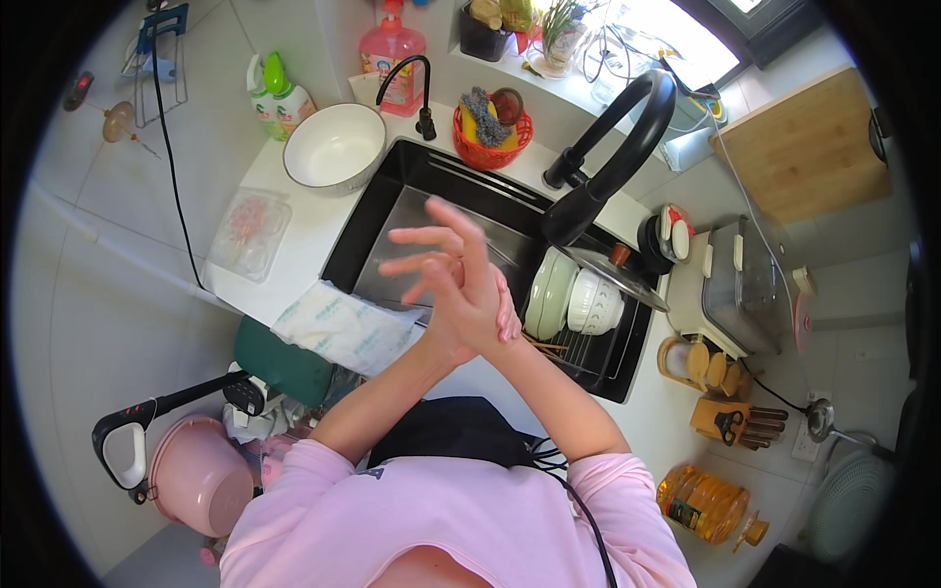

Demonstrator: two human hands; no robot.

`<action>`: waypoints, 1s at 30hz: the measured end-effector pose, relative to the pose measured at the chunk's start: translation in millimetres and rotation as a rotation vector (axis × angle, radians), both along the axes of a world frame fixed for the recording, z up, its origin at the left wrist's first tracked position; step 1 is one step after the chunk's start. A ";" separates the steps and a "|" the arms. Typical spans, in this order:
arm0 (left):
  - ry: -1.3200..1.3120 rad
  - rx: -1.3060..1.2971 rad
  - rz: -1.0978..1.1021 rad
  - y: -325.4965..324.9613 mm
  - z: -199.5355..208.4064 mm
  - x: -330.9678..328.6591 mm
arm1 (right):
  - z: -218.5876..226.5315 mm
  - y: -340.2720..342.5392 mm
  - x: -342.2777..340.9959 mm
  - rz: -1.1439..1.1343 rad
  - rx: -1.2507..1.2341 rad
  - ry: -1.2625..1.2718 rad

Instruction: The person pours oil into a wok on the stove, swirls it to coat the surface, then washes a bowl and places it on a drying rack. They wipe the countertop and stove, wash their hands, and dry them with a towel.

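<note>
Left hand [446, 269] and right hand [490, 309] pressed together above black sink [392, 211], fingers spread wide, nothing held; dish rack [588, 338] just beside.

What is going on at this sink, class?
A person in a pink top stands at a black sink, rubbing both bare hands together above it. The left hand lies over the right hand; neither holds anything. Bowls stand in a rack on the sink's right side, under the black tap. A white bowl sits on the counter.
</note>
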State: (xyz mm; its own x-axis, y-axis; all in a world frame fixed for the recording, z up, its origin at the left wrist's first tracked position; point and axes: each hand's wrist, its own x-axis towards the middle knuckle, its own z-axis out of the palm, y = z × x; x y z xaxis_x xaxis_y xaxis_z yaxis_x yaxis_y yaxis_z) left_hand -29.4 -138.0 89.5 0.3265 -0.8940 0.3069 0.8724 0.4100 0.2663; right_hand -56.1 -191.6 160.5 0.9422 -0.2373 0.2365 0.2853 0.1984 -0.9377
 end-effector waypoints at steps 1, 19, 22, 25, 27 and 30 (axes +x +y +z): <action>0.008 -0.024 -0.013 -1.8 -11.4 -1.6 | -10.6 1.7 4.1 -0.167 -0.350 -0.119; -2.158 -0.201 0.581 -13.6 47.7 10.4 | -33.7 -39.2 -62.8 -0.055 0.465 0.449; -1.844 -0.478 0.847 -35.3 48.4 -11.7 | -29.0 -30.1 -80.1 -0.090 1.088 0.113; -1.620 -0.410 0.902 -47.9 49.2 -42.7 | 1.4 -31.2 -111.1 -0.235 0.974 0.007; -1.518 -0.212 0.976 -49.6 51.6 -64.1 | 4.8 -34.1 -125.5 -0.223 0.955 -0.068; -1.115 0.083 0.781 -60.1 50.7 -86.9 | 9.2 -29.3 -138.2 -0.277 0.931 -0.357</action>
State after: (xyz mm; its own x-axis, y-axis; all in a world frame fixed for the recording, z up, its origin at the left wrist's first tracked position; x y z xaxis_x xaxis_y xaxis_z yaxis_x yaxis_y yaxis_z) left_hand -116.3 -198.1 140.2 0.3675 -0.6208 0.6925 -0.2703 0.6412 0.7182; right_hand -194.2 -220.9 169.7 0.7377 -0.6671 0.1034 0.6629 0.6868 -0.2981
